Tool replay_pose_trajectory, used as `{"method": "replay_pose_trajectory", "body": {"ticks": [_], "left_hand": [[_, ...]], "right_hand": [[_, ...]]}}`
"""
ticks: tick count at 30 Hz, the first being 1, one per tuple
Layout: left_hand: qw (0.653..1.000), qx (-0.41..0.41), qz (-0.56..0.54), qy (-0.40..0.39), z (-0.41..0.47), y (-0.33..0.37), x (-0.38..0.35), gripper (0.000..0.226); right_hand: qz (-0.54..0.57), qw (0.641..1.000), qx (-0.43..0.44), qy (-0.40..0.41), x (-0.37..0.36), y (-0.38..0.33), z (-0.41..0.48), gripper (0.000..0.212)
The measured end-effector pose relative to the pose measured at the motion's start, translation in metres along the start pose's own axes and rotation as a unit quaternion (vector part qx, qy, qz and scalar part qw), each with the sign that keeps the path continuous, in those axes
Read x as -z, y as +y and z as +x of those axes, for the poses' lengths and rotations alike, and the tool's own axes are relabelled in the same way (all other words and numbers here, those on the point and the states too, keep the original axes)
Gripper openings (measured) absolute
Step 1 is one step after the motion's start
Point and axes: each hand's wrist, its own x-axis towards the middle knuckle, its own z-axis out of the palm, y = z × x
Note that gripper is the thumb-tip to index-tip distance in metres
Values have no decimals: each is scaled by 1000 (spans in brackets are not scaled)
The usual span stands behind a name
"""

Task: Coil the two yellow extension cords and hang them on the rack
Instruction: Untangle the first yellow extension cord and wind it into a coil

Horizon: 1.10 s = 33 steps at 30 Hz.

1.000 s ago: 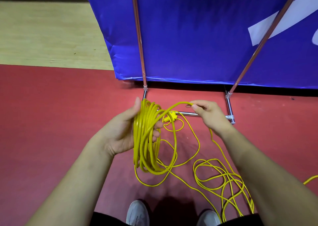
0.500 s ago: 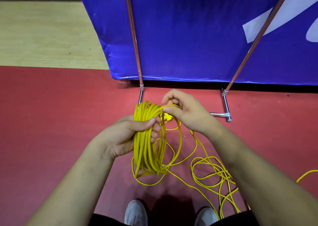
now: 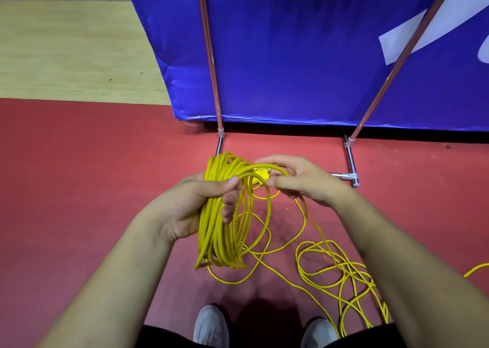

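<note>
My left hand grips a thick coil of yellow extension cord, thumb pressed across the top of the loops, which hang down over the red floor. My right hand pinches a strand of the same cord just right of the coil's top. A yellow socket end shows between the two hands. The uncoiled part of the cord lies in loose loops on the floor at the lower right. The rack shows as two slanted metal poles with chrome feet behind my hands.
A blue banner stands behind the rack poles. The rack's chrome base bar lies on the red floor to the right of my right hand. Pale wooden flooring lies at the far left. My grey shoes are at the bottom.
My right hand brought a new loop of cord in from the right to the coil's top. My left thumb closed over the loops. The view shifted slightly.
</note>
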Motion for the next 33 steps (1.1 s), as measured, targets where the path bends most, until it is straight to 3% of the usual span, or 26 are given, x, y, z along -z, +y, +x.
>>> {"method": "replay_pose_trajectory", "body": {"ticks": [5, 12, 17, 20, 24, 27, 29, 33], "left_hand": [[1000, -4, 1, -26, 0, -2, -2, 31], [999, 47, -12, -6, -2, 6, -7, 38], [999, -4, -33, -14, 0, 3, -1, 29], [994, -63, -92, 19, 2, 11, 4, 26], [982, -138, -113, 64, -5, 25, 10, 22], [980, -153, -91, 90, -8, 27, 14, 19], [980, -137, -74, 126, -7, 24, 16, 12], [981, -113, -58, 143, -2, 20, 14, 14]], "right_hand": [[-137, 987, 31, 73, -11, 6, 7, 12], [-181, 967, 95, 151, -18, 1, 11, 5], [-26, 989, 80, 122, -14, 9, 14, 10], [-110, 983, 37, 139, 0, 30, 16, 10], [-183, 970, -100, 128, 18, 85, 3, 22], [-149, 961, -172, 157, 20, 104, -3, 22], [-96, 965, -169, 175, 16, 96, 1, 13], [-188, 952, -89, 225, 7, 66, 16, 9]]}}
